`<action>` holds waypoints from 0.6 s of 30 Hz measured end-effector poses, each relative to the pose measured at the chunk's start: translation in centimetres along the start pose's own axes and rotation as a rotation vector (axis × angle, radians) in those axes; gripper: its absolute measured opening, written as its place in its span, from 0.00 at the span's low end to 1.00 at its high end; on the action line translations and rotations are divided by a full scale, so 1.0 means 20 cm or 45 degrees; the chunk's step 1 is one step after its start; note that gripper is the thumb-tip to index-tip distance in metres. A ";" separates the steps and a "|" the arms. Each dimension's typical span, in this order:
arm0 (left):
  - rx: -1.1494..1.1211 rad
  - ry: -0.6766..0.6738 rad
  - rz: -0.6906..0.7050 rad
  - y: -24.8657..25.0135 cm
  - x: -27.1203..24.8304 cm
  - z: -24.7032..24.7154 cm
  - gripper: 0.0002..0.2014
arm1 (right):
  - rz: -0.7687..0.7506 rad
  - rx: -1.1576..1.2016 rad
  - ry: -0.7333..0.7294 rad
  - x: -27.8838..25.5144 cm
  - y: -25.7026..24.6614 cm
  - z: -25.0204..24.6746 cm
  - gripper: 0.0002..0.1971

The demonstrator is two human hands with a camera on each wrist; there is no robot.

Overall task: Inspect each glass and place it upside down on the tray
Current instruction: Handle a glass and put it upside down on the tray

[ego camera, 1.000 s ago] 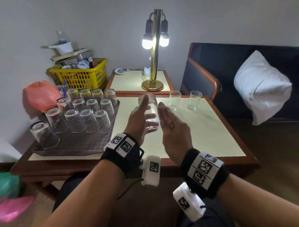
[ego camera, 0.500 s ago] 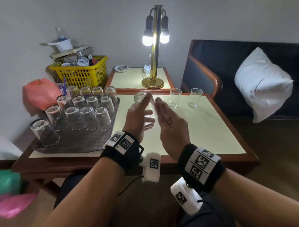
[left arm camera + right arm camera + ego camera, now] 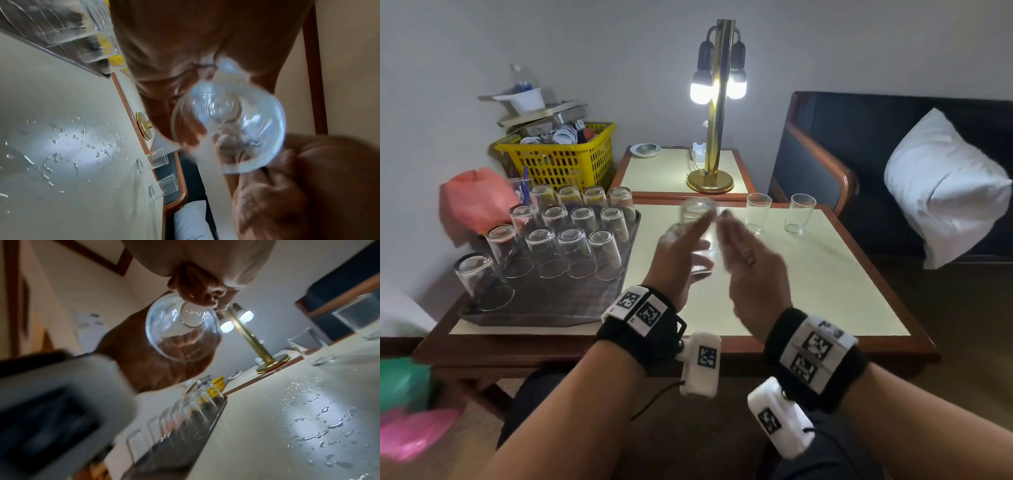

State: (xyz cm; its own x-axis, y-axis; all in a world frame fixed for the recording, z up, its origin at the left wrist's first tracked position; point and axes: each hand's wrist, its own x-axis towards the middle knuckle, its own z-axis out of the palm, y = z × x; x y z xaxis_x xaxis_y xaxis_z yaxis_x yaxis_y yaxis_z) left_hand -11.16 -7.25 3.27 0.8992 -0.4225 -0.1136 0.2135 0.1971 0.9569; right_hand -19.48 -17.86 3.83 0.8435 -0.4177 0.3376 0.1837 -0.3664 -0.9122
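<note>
A clear glass [image 3: 698,219] hangs over the table between both hands, base up and away from me, blurred. Fingers and thumb of my left hand [image 3: 681,250] curl round it. My right hand [image 3: 746,260] lies beside it with straight fingers touching its side. Both wrist views look into the glass's open mouth [image 3: 236,126] [image 3: 180,331]. The grey tray [image 3: 544,308] at the left carries several glasses [image 3: 575,253] standing upside down in rows. Two upright glasses [image 3: 757,212] [image 3: 798,214] stand at the table's far edge.
Water drops [image 3: 72,146] [image 3: 318,418] lie on the cream table top [image 3: 825,281]. A lit brass lamp [image 3: 717,102] stands on a side table behind. A yellow basket [image 3: 558,161] and a pink bag [image 3: 476,202] sit behind the tray. A dark sofa with a white pillow [image 3: 945,188] is at the right.
The glass stays between the two hands, which have shifted slightly up and away from me and are now blurred. The tray and the two upright glasses have not moved.
</note>
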 end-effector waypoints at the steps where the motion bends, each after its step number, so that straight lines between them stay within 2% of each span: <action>1: -0.035 0.036 -0.017 0.01 0.01 0.00 0.26 | -0.010 -0.008 -0.047 -0.03 0.00 0.01 0.22; 3: -0.036 -0.068 -0.136 0.02 0.00 0.00 0.23 | 0.027 0.028 0.010 0.00 0.00 0.01 0.22; 5: 0.052 -0.181 -0.118 0.00 0.00 0.00 0.25 | 0.081 0.094 0.126 0.06 0.01 -0.01 0.22; 7: 0.034 -0.084 -0.016 0.01 0.00 0.00 0.27 | 0.043 0.078 0.101 0.04 0.00 0.00 0.21; 9: -0.046 0.007 -0.034 0.01 0.01 -0.01 0.24 | -0.030 -0.009 -0.020 -0.01 0.01 0.02 0.22; 10: -0.043 -0.023 -0.095 0.01 0.01 -0.02 0.23 | -0.033 -0.012 -0.028 -0.01 0.02 0.02 0.22; 12: 0.039 -0.206 -0.179 -0.01 0.00 -0.01 0.24 | 0.065 0.103 0.074 0.05 0.03 0.00 0.21; 14: 0.084 -0.217 -0.107 -0.03 0.00 -0.01 0.30 | 0.087 0.110 0.138 0.08 0.03 -0.01 0.21; 16: 0.008 -0.068 -0.036 -0.01 0.00 -0.02 0.30 | -0.003 0.003 0.017 0.01 0.02 0.02 0.22; 18: -0.024 -0.050 -0.063 -0.01 -0.01 -0.03 0.27 | -0.049 -0.028 -0.113 -0.03 0.01 0.02 0.22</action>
State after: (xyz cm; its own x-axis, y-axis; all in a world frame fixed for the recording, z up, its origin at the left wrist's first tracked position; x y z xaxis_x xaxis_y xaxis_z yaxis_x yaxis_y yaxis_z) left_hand -11.11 -6.76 2.99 0.8718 -0.4666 -0.1493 0.2646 0.1920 0.9450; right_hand -19.73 -17.39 3.48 0.8776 -0.3281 0.3494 0.2062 -0.3995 -0.8932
